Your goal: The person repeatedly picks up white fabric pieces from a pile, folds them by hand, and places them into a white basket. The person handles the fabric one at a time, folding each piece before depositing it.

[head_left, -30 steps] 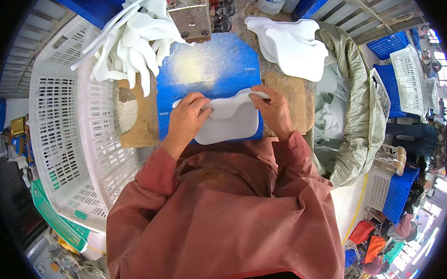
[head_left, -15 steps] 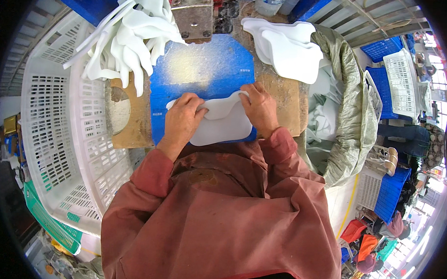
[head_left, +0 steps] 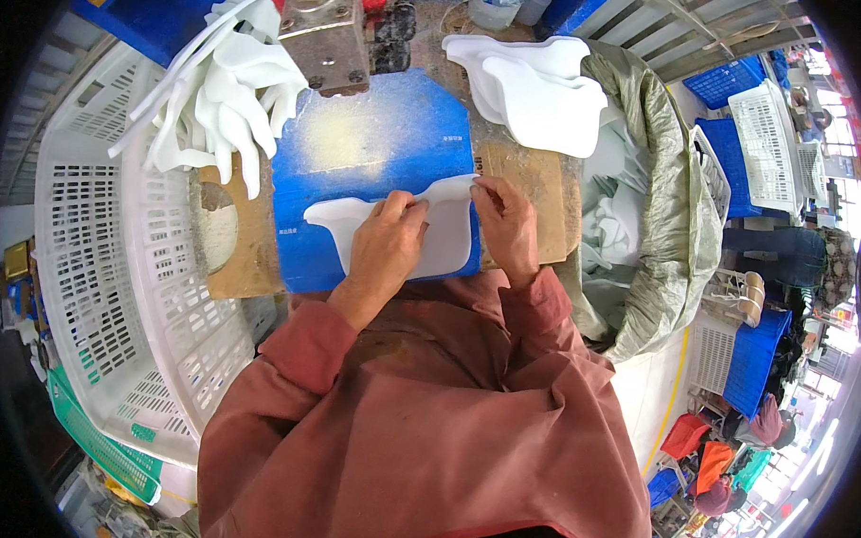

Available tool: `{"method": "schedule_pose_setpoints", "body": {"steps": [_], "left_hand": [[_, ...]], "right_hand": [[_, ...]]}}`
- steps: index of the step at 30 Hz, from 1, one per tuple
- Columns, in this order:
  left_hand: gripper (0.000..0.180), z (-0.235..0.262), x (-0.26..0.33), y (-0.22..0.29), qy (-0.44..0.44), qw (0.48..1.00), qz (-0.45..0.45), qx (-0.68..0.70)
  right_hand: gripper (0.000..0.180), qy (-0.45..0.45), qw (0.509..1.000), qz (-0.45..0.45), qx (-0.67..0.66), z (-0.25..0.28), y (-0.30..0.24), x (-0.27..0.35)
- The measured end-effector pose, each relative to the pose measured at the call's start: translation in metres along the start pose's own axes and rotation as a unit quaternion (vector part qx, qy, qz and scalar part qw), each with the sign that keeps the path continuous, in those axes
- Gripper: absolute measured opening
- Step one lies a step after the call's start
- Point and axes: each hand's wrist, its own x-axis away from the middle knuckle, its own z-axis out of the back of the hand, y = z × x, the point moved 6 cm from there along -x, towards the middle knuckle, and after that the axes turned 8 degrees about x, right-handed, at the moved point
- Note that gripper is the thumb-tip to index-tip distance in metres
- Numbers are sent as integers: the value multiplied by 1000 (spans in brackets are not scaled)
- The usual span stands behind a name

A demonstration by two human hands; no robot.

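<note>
A white, curved, foam-like sheet (head_left: 446, 236) with a wavy upper edge lies on the blue board (head_left: 384, 111) close to my body. My left hand (head_left: 389, 239) rests across its middle, fingers bent together over the wavy edge. At the sheet's upper right corner, my right hand (head_left: 508, 220) pinches the tip between thumb and fingers. The sheet's left wing spreads flat on the board. Part of the sheet is hidden under my left hand.
A metal press head (head_left: 325, 42) stands over the board's far edge. White cut pieces are heaped (head_left: 233, 91) at far left; a stack of similar sheets (head_left: 541, 93) lies at far right. A white crate (head_left: 174, 288) flanks the left, an open sack (head_left: 675, 202) the right.
My left hand has slid right from the sheet's left end to its middle, uncovering the left wing. My right hand stays at the right corner. The view has shifted slightly.
</note>
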Motion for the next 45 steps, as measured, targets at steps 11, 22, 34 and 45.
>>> {"method": "schedule_pose_setpoints", "body": {"steps": [11, 22, 34, 45], "left_hand": [[32, 1, 2, 3, 8, 1000, -15, -7], [34, 1, 1, 1, 2, 1000, -9, 5], [24, -6, 7, -11, 19, 999, -4, 36], [17, -25, 11, -53, 39, 974, 75, 208]], "right_hand": [[17, -22, 993, -91, -73, -5, 33, -10], [16, 27, 995, -10, 99, -5, 16, -22], [28, -61, 989, -65, 116, -6, 42, -34], [22, -192, 949, -158, -192, -14, 52, -37]]}}
